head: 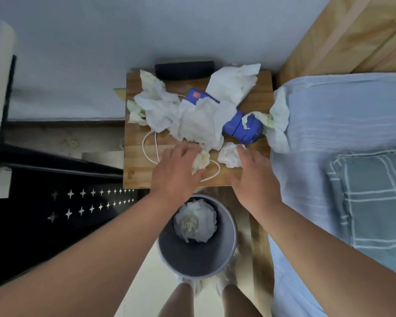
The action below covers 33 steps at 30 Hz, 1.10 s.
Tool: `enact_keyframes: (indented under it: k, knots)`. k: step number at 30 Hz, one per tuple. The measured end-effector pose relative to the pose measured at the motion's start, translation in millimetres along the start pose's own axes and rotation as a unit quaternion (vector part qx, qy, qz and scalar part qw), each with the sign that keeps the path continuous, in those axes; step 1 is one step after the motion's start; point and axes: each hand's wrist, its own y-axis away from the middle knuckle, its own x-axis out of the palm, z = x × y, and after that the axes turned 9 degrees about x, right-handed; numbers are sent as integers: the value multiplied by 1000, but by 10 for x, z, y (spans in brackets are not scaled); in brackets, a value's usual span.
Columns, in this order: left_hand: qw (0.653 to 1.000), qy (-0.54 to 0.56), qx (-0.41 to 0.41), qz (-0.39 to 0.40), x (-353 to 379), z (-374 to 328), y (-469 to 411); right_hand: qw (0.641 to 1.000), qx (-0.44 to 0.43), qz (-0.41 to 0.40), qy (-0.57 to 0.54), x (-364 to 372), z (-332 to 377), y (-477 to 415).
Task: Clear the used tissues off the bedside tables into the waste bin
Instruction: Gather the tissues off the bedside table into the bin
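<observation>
Several crumpled white tissues lie on the wooden bedside table (137, 177). My left hand (177, 170) has its fingers closing round a small tissue wad (201, 159) near the front edge. My right hand (255, 177) reaches over a second wad (229, 156), fingertips touching it, fingers spread. Bigger tissues (201, 124) cover the table's middle, another (232, 84) lies at the back, and one (279, 124) hangs off the right edge against the bed. The grey waste bin (197, 259) stands on the floor below the table with tissues (196, 221) inside.
A blue bottle (242, 129) lies on its side under the tissues. A white cable (150, 147) loops across the table front. A dark speaker (184, 69) sits at the back by the wall. The bed (343, 124) is on the right, a black cabinet (55, 191) on the left.
</observation>
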Motion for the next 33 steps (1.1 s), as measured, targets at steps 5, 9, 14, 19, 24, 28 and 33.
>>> enact_keyframes:
  k: [5,9,14,19,24,28,33]
  knots:
    - [994,93,-20,-62,111,61,18,999,-16,-27,37,174,-151,-154]
    - [948,267,-78,-152,12,-63,179,998,7,-42,-42,136,-258,-166]
    - [888,388,-130,-208,26,-256,748,980,88,-8,-179,108,-271,280]
    - [911,340,-223,-67,529,-94,1323,954,164,139,-209,576,-366,705]
    - [907,307,-285,50,1050,204,1610,928,217,250,-169,1068,-449,828]
    - [911,268,-282,135,1323,352,1726,908,225,319,-148,1223,-518,872]
    - [925,217,-271,153,1338,402,1786,910,229,302,-169,1078,-598,875]
